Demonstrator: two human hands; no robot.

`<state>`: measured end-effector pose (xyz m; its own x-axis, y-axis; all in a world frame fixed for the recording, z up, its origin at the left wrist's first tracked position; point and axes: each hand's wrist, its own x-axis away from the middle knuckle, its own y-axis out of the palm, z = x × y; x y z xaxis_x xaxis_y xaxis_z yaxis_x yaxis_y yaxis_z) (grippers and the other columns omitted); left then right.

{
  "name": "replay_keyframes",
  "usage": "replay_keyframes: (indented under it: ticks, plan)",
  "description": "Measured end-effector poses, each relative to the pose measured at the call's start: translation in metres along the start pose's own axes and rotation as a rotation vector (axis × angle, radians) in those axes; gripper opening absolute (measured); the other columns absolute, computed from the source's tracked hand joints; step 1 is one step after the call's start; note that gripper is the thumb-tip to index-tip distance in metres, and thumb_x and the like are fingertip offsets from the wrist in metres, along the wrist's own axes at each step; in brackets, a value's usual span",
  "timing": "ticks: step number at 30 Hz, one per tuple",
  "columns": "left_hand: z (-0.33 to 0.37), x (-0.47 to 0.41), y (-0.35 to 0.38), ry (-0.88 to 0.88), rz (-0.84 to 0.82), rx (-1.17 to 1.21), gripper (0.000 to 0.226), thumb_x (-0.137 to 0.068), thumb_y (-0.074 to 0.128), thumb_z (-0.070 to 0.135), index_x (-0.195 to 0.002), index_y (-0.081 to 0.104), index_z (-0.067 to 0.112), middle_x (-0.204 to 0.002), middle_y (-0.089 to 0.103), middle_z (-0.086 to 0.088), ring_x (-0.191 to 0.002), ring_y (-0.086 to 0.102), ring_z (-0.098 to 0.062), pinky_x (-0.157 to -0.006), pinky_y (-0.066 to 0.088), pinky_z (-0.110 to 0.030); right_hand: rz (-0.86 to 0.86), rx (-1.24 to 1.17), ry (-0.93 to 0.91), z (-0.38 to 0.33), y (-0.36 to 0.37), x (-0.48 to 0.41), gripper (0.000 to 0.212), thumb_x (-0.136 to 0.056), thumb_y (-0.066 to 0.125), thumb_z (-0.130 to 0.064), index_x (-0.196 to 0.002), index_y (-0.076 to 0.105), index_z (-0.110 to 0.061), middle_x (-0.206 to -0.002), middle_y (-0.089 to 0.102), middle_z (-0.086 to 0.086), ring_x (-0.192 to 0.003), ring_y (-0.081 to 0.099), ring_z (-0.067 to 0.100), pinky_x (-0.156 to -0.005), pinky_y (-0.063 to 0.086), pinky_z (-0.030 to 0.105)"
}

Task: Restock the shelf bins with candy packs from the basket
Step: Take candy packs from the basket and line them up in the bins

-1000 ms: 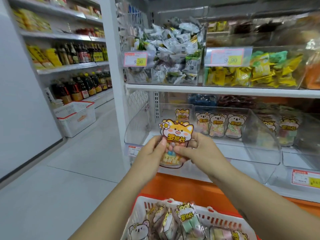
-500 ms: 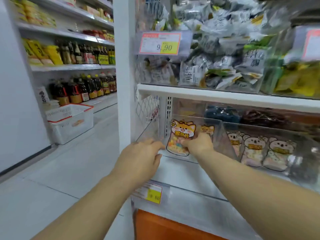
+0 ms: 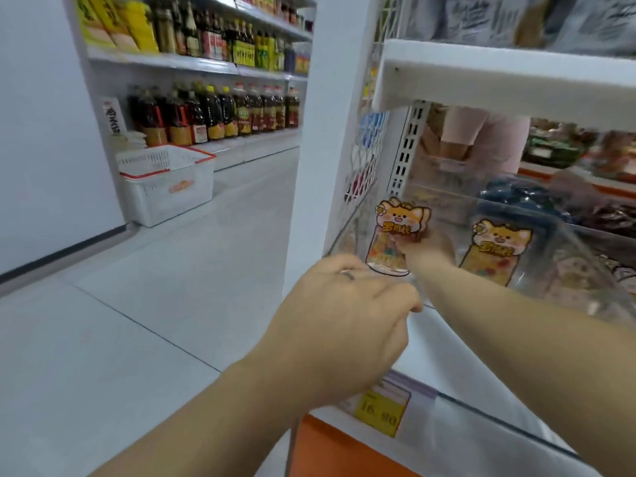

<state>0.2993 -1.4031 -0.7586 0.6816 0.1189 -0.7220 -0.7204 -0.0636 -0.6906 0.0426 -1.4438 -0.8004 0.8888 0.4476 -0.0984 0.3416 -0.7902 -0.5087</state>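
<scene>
Candy packs (image 3: 382, 256), two: right hand (image 3: 430, 249) pinches one, grasp of left hand (image 3: 344, 321) unclear

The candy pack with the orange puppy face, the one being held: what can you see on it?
The candy pack is a shiny plastic pouch. Its top is cut like an orange and cream cartoon animal head with a small flower by one ear and orange letters beneath. The lower part is clear, showing colourful sweets, and ends in a rounded bottom edge. It stands upright at the left end of the clear bin. The right hand grips its right side. A matching pack stands to its right.
</scene>
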Motion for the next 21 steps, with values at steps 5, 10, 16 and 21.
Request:
replay_keyframes:
  ticks: [5, 10, 16, 21]
  plan:
    - [0.0, -0.001, -0.001, -0.005, 0.011, 0.008, 0.029, -0.085, 0.045, 0.017, -0.09, 0.074, 0.02, -0.075, 0.071, 0.009, -0.061, 0.06, -0.017, -0.087, 0.044, -0.034, 0.097, -0.062, 0.027, 0.003, 0.004, 0.004, 0.057, -0.079, 0.08, -0.035, -0.122, 0.05, -0.01, -0.11, 0.061, 0.003, -0.092, 0.056, 0.022, -0.071, 0.04, 0.028]
    - [0.001, 0.0, 0.0, -0.02, 0.004, -0.016, 0.029, -0.085, 0.045, 0.018, -0.091, 0.074, 0.021, -0.075, 0.071, 0.008, -0.062, 0.061, -0.017, -0.091, 0.042, -0.031, 0.027, 0.05, 0.079, 0.004, -0.001, 0.011, 0.068, -0.084, 0.077, -0.033, -0.134, 0.038, -0.007, -0.122, 0.059, 0.011, -0.109, 0.059, 0.03, -0.078, 0.043, 0.031]
    - [0.001, 0.0, 0.001, -0.022, 0.014, -0.001, 0.029, -0.087, 0.046, 0.018, -0.092, 0.074, 0.019, -0.074, 0.071, 0.007, -0.059, 0.058, -0.018, -0.088, 0.044, -0.033, 0.012, 0.139, 0.064, 0.007, -0.002, 0.004, 0.038, -0.093, 0.065, -0.036, -0.117, 0.052, -0.009, -0.1, 0.058, 0.006, -0.082, 0.052, 0.026, -0.065, 0.037, 0.03]
    - [0.0, 0.002, 0.002, -0.029, 0.009, 0.003, 0.029, -0.088, 0.045, 0.018, -0.093, 0.073, 0.019, -0.074, 0.071, 0.006, -0.058, 0.058, -0.02, -0.09, 0.044, -0.033, -0.021, 0.205, 0.011, 0.01, -0.006, -0.002, 0.047, -0.093, 0.062, -0.046, -0.119, 0.054, -0.009, -0.097, 0.055, 0.004, -0.082, 0.052, 0.024, -0.058, 0.035, 0.029]
